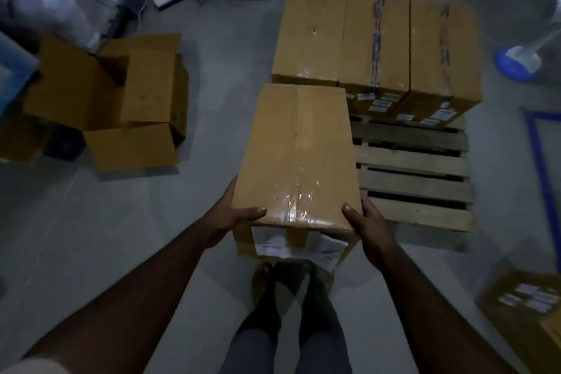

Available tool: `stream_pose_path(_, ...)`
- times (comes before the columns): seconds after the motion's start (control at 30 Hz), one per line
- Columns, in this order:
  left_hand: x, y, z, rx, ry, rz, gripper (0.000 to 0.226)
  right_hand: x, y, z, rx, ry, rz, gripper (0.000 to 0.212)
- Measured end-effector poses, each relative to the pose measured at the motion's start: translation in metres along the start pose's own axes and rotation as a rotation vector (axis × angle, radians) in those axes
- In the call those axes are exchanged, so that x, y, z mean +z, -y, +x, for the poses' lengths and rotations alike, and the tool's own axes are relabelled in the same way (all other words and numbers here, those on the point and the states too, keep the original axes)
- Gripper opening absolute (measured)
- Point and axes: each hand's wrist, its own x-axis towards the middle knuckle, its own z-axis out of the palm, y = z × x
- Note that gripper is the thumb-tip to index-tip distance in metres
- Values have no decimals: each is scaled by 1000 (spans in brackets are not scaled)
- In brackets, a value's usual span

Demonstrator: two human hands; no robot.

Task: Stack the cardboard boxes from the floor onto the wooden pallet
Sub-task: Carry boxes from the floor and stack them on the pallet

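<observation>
We see a grey floor (91, 222) with a wooden pallet (413, 173) lying on its right part. Three sealed cardboard boxes (376, 45) stand side by side, touching, along the pallet's far edge, and the bare slats nearer to us carry nothing. A fourth sealed box (299, 155) is held up in front of us, over the pallet's left edge, its far end close to the leftmost stacked box. To the far left sits an open box (127, 94) with its flaps spread, and another labelled box (528, 307) lies at the near right. Our left hand (233, 215) clamps the carried box's near left corner, thumb on top; our right hand (367, 222) grips the near right corner likewise.
</observation>
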Motion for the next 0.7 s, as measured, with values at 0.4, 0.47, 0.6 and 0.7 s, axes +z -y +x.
stream_pose_path(0.4, 8, 100, 206, -54, -56, 2, 99, -16, -116, 190, 23, -7, 10, 67)
stream_pose_path(0.47, 10, 118, 218, -104, -71, 10, 100, -16, -132, 205, 45, 0, 8, 70)
stream_pose_path(0.6, 8, 150, 237, -110, -106, 3, 101, -13, -158, 230, 66, 13, -34, 73)
stream_pose_path(0.7, 6, 161, 246, -98, -117, 15, 104, -12, -170, 238, 111, 74, -60, 80)
